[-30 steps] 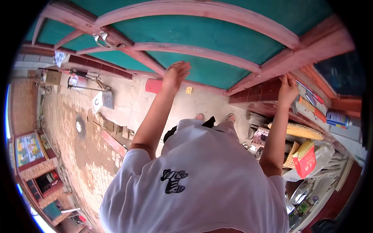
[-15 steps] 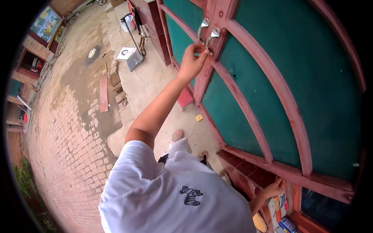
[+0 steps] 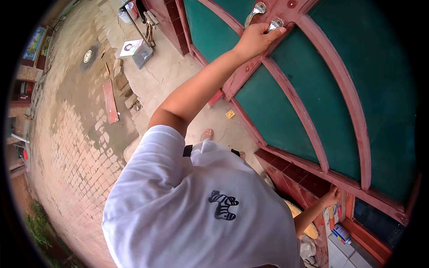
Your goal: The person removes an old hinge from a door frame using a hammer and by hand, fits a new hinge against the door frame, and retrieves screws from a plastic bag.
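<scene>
Green panels (image 3: 277, 98) in a red wooden frame (image 3: 308, 114) stand in front of me, with two shiny metal handles side by side. My left hand (image 3: 257, 40) is closed round the nearer handle (image 3: 276, 23), thumb along its side. The other handle (image 3: 255, 12) sits just beyond my knuckles. Low on the right, my right hand (image 3: 330, 197) is closed at the lower edge of the frame; its fingertips are partly hidden there. My white shirt (image 3: 178, 210) with a zebra print fills the lower middle.
Maroon tiles (image 3: 292, 176) run below the frame. A blue-and-white can (image 3: 341, 233) stands on white tiles at lower right. A dustpan (image 3: 143, 56), a picture sheet (image 3: 131, 48) and a red board (image 3: 110, 102) lie on the left. A small yellow item (image 3: 230, 114) is on the concrete.
My left hand has gone from fingertips at the handle's lower end to a fuller hold round it. The view has shifted, and my right hand stays at the frame edge.
</scene>
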`<state>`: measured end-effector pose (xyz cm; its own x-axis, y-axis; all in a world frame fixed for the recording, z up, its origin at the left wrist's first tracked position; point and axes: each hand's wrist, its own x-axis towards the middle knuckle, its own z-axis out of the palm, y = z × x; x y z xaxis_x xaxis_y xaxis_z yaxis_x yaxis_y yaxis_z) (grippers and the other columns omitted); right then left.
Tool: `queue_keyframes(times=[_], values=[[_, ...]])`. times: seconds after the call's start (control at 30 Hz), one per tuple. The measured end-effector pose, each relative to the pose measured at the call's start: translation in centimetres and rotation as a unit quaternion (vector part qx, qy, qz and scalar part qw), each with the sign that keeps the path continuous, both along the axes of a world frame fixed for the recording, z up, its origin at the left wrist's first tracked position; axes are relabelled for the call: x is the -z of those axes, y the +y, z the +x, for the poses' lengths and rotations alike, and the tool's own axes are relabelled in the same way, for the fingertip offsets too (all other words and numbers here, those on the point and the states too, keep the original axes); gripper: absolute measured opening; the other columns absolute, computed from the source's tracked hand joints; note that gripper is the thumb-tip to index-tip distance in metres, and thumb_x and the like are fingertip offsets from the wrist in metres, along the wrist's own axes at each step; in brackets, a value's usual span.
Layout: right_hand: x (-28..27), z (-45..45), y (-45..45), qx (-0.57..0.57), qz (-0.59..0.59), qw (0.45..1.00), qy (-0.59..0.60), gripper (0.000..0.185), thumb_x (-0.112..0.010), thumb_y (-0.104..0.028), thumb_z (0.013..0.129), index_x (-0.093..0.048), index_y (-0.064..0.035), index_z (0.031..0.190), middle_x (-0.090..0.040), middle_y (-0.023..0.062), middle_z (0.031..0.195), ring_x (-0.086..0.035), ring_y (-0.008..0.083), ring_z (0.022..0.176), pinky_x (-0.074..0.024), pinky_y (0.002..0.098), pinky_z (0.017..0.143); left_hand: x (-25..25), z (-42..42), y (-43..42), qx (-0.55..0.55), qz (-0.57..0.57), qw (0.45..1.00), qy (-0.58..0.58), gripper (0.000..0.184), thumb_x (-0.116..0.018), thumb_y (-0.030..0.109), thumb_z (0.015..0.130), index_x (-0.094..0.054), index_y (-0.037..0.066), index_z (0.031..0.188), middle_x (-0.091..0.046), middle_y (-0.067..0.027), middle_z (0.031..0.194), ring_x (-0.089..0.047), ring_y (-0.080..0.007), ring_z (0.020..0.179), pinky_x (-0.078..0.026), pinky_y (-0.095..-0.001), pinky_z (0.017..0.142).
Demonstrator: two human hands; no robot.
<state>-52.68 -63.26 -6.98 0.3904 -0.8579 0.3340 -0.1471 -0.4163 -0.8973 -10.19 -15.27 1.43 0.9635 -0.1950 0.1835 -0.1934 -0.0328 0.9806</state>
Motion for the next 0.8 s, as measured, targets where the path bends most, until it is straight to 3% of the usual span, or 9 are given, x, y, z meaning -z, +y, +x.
queue_keyframes(times=[0.3,0.57,0.6,0.67,0.7,0.77,0.8], values=[[0.3,-0.3,-0.3,-0.025,0.01,1.0,-0.014,0.026,-0.059,-0.012,0.095,-0.062,0.009,0.109,-0.064,0.0131,0.106,-0.061,0.0199,0.097,-0.0538,0.0333,0.089,0.1,-0.6,-0.5,-0.05,-0.002,0.999,-0.01,0.04,-0.064,0.042,0.091,-0.057,0.006,0.075,-0.048,0.0054,0.065,-0.046,-0.0043,0.059,-0.044,-0.0231,0.053],[-0.1,-0.3,0.3,-0.008,0.01,1.0,-0.005,0.028,-0.061,-0.013,0.094,-0.062,0.0099,0.11,-0.065,0.0148,0.107,-0.064,0.0218,0.096,-0.0553,0.035,0.089,0.3,-0.4,-0.1,0.01,-0.036,0.999,0.001,0.036,-0.06,0.038,0.095,-0.061,0.003,0.084,-0.056,0.0033,0.071,-0.051,-0.0052,0.064,-0.046,-0.0239,0.059],[0.1,-0.2,0.1,-0.004,0.009,1.0,-0.013,0.028,-0.061,-0.013,0.093,-0.063,0.01,0.109,-0.066,0.0144,0.105,-0.064,0.0214,0.095,-0.0551,0.0336,0.088,0.2,-0.5,-0.4,-0.001,-0.06,0.998,-0.007,0.037,-0.061,0.035,0.095,-0.058,0.004,0.074,-0.048,0.0057,0.06,-0.039,-0.0032,0.054,-0.033,-0.0241,0.047],[0.5,-0.2,-0.1,-0.001,0.014,0.999,-0.03,0.027,-0.062,-0.012,0.093,-0.064,0.0096,0.108,-0.066,0.0131,0.103,-0.064,0.0204,0.093,-0.0549,0.0321,0.088,-0.8,-1.2,-0.6,0.05,-0.046,0.994,0.082,0.037,-0.056,0.039,0.095,-0.062,0.003,0.097,-0.057,-0.006,0.1,-0.053,-0.0146,0.095,-0.042,-0.0314,0.083],[0.7,-0.5,-0.4,-0.004,0.014,0.999,-0.035,0.026,-0.062,-0.012,0.093,-0.064,0.0092,0.108,-0.066,0.0125,0.103,-0.064,0.0198,0.093,-0.0546,0.0321,0.088,-0.8,-1.3,-0.3,0.035,-0.084,0.996,0.008,0.036,-0.06,0.039,0.095,-0.062,0.004,0.083,-0.058,0.0029,0.071,-0.056,-0.0057,0.065,-0.047,-0.0232,0.062],[1.4,-0.9,-1.2,-0.008,0.016,0.999,-0.046,0.024,-0.062,-0.01,0.093,-0.064,0.0085,0.107,-0.066,0.0115,0.102,-0.064,0.0186,0.093,-0.0542,0.0319,0.089,0.2,-0.7,-0.3,0.026,-0.096,0.995,-0.005,0.037,-0.06,0.035,0.095,-0.057,0.005,0.074,-0.05,0.0047,0.062,-0.041,-0.0036,0.055,-0.037,-0.0232,0.05],[2.0,-0.9,-1.6,-0.008,0.019,0.998,-0.052,0.023,-0.061,-0.01,0.093,-0.064,0.0081,0.107,-0.066,0.0112,0.101,-0.064,0.018,0.092,-0.054,0.0319,0.089,-0.4,-0.8,-0.2,0.021,-0.073,0.997,-0.008,0.037,-0.06,0.035,0.096,-0.057,0.006,0.074,-0.051,0.0041,0.063,-0.042,-0.0042,0.056,-0.04,-0.0232,0.052]])
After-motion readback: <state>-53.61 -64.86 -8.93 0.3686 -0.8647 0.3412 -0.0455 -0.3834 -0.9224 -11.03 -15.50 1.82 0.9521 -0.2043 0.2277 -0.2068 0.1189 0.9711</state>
